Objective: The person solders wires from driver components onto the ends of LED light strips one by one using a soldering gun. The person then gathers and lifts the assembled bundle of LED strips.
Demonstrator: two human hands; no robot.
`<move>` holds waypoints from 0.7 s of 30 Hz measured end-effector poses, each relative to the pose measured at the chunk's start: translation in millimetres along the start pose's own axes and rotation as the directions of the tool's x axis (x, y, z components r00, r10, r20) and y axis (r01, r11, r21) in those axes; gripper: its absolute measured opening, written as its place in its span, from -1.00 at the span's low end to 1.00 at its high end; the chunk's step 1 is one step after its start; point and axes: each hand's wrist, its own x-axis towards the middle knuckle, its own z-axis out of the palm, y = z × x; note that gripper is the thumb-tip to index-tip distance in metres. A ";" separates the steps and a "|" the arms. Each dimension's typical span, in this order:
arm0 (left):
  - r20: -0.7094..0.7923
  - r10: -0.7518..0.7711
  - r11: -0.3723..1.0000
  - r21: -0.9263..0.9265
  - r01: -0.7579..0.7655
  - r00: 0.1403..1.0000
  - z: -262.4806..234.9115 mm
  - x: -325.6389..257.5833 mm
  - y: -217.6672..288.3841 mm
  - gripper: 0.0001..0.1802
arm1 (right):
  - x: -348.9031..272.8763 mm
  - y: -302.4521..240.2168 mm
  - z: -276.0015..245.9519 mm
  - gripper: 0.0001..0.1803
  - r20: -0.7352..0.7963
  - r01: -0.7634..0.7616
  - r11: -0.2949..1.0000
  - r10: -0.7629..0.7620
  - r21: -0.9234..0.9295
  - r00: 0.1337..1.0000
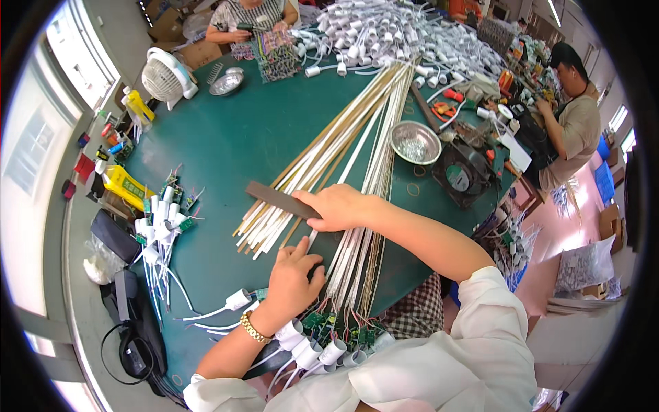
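Observation:
A flat dark brown bar (280, 198) lies across the long white and tan strips (295, 175), with my right hand (343, 208) closed around its right end. My left hand (292, 280), a gold-coloured bracelet on its wrist, is just below the near ends of these strips. Its fingers are bent and apart, and one fingertip is close to a single white strip; I cannot tell whether it touches. A second bundle of strips (353, 264) runs under my right wrist, toward green circuit boards (322, 323) and white cylindrical holders (333, 352) with wires near my body.
On the green table (226, 137) stand a metal bowl of small parts (415, 143), a black square fan (462, 173) and a white fan (166, 77). White wired holders (384, 31) are heaped at the back. More holders (165, 216) lie left. A person (573, 123) works at right, another (257, 20) across.

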 end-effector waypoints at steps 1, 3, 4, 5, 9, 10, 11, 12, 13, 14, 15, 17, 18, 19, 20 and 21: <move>0.015 -0.006 1.000 -0.009 0.006 1.000 -0.1 -1.9 -0.4 -0.75 | 4.7 -2.8 -3.6 -0.25 0.078 0.028 0.999 -0.026 -0.024 0.997; 0.040 0.002 1.000 0.000 -0.002 0.999 1.1 -6.2 -1.3 -0.76 | 11.2 -5.9 -11.8 -0.18 0.055 0.083 0.996 -0.082 -0.023 0.995; 0.023 -0.007 1.000 0.003 0.007 1.000 1.9 -7.0 0.0 -0.76 | 13.3 -8.4 -16.6 -0.11 0.032 0.127 0.992 -0.127 -0.001 0.991; 0.093 0.001 0.996 -0.086 0.007 0.996 3.0 -5.3 2.9 -0.75 | 15.8 -7.3 -26.5 -0.10 0.059 0.136 0.990 -0.138 0.029 0.989; 0.297 -0.021 0.954 -0.280 0.108 0.955 0.6 -2.4 22.3 -0.68 | 24.8 -6.3 -36.3 -0.12 0.184 0.062 0.997 -0.054 -0.036 0.981; 0.320 -0.030 0.947 -0.295 0.130 0.947 0.9 -2.5 24.3 -0.65 | 23.9 -0.6 -28.1 -0.13 0.135 0.114 0.987 -0.098 -0.113 0.986; 0.346 -0.005 0.954 -0.280 0.109 0.938 0.3 -4.2 26.0 -0.54 | 18.8 5.2 -22.4 -0.15 0.113 0.093 0.988 -0.080 -0.120 0.990; 0.359 0.006 0.955 -0.280 0.101 0.933 0.3 -5.5 29.1 -0.54 | 12.8 8.3 -20.2 -0.17 0.094 0.072 0.989 -0.060 -0.130 0.994; 0.340 -0.011 0.930 -0.343 0.134 0.940 0.1 -9.2 33.3 -0.49 | 1.3 7.3 -21.3 -0.17 0.093 0.069 0.990 -0.057 -0.124 0.994; 0.323 -0.027 0.900 -0.405 0.164 0.946 0.5 -11.6 35.4 -0.43 | -19.5 6.7 -24.6 -0.20 -0.133 0.053 0.998 -0.059 -0.043 0.989; 0.322 -0.005 0.886 -0.437 0.153 0.947 2.9 -15.1 36.3 -0.34 | -43.6 5.6 -23.8 -0.23 -0.348 0.057 0.998 -0.040 0.039 0.937; 0.367 -0.022 0.882 -0.432 0.191 0.930 0.8 -16.7 41.0 -0.33 | -102.6 3.6 -2.4 -0.19 -0.547 -0.054 0.943 0.237 0.330 0.803; 0.404 -0.040 0.882 -0.416 0.222 0.914 -0.7 -13.2 39.4 -0.32 | -123.3 3.8 15.0 -0.19 -0.557 -0.067 0.941 0.252 0.331 0.791; 0.382 0.026 0.882 -0.444 0.159 0.924 8.3 -14.2 26.8 -0.28 | -143.7 3.6 35.0 -0.17 -0.432 -0.074 0.743 0.464 0.666 0.773; 0.435 -0.014 0.856 -0.461 0.236 0.900 2.5 -8.4 32.6 -0.30 | -160.6 3.2 50.0 -0.15 -0.238 -0.058 0.426 0.608 0.903 0.757; 0.460 -0.049 0.827 -0.479 0.294 0.886 -0.6 -3.9 36.7 -0.32 | -171.3 -2.2 55.5 -0.14 -0.132 0.024 0.181 0.616 0.983 0.777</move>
